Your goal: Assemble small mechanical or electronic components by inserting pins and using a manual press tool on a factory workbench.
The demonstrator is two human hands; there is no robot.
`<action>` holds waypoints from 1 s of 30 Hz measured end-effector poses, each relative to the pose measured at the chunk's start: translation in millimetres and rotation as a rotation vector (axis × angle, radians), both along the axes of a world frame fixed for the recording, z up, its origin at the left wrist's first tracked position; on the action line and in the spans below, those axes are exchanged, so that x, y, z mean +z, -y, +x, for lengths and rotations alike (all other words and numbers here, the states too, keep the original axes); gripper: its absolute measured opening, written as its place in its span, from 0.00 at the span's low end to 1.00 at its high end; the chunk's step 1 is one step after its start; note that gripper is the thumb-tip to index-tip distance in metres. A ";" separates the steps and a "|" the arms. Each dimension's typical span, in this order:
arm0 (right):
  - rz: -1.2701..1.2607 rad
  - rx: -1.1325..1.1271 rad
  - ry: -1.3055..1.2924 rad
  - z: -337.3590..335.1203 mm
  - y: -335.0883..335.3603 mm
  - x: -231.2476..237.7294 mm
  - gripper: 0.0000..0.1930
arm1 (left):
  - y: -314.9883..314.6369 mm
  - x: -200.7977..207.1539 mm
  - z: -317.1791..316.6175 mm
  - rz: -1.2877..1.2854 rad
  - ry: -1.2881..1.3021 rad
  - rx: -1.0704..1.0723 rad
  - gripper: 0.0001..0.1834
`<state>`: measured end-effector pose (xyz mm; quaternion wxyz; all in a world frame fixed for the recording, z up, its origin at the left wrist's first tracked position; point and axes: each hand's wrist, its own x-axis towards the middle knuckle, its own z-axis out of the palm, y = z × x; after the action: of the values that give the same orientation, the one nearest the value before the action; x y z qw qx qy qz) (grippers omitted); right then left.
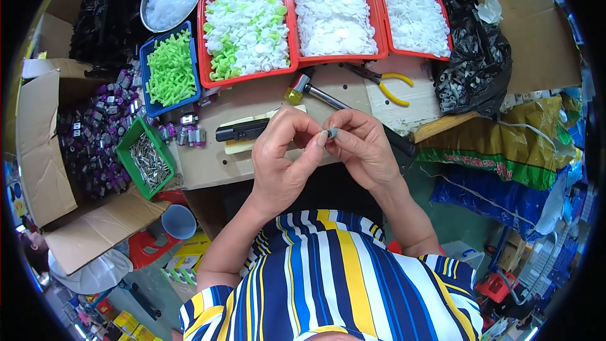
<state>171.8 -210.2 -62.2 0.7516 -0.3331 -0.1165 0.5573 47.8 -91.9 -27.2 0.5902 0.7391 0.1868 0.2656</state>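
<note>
Left hand (282,159) and right hand (368,150) pinch 1 grey, perhaps round part (332,132).

And there's the small grey piece (331,133), short and rounded, pinched right among the fingertips of both hands! The left hand (284,155) grips it from eight o'clock, the right hand (361,146) from four, and those fingers hide its finer shape. Over at nine o'clock lies the long black part (243,130), slim and flat-lying, running roughly nine to three, its three o'clock end lost behind the left hand.
</note>
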 end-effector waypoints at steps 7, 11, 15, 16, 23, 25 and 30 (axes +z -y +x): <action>-0.034 -0.054 0.129 -2.3 0.1 5.0 0.07 | -0.9 5.1 0.3 0.180 0.005 0.022 0.05; -0.018 -0.079 0.169 -2.4 0.3 4.8 0.07 | -1.1 4.2 -0.2 0.195 -0.002 0.010 0.06; -0.015 -0.032 0.061 -4.1 -1.4 4.0 0.07 | -1.6 -6.8 -2.1 -0.003 0.067 0.030 0.09; 0.008 -0.019 0.022 -4.6 -2.0 1.9 0.08 | -1.8 -6.5 -2.9 -0.003 0.067 0.029 0.09; 0.065 -0.006 -0.077 -7.2 -4.0 1.4 0.08 | -0.4 -0.9 -6.1 -0.407 0.077 -0.020 0.10; 0.069 -0.001 -0.053 -6.3 -3.3 2.5 0.08 | -1.1 0.0 -6.0 -0.507 0.060 -0.042 0.11; 0.113 0.036 -0.102 -2.6 -1.9 -2.3 0.08 | -1.2 4.3 -8.3 -0.534 0.067 -0.001 0.11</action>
<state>169.2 -208.3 -64.5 0.7640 -0.2590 -0.1154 0.5796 39.5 -90.7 -22.9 0.7702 0.5482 0.2300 0.2311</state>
